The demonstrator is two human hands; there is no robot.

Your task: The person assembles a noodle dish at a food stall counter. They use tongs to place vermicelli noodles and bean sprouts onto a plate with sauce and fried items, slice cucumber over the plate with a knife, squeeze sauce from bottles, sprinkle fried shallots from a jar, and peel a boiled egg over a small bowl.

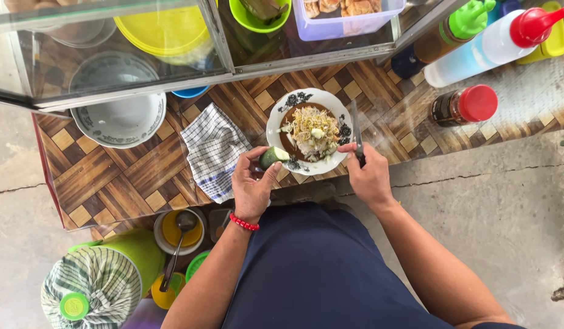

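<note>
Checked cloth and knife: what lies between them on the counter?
In the head view, between the checked cloth and the knife sits the patterned plate of food, with the left hand holding a green cucumber piece.

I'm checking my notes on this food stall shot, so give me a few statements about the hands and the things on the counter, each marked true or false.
1. The left hand holds a green cucumber piece. True.
2. The right hand holds a spoon. False: it holds a knife.
3. The plate is bare. False: it holds noodles and brown sauce.
4. A checked cloth lies left of the plate. True.
5. The small bottle has a red cap. True.
</note>
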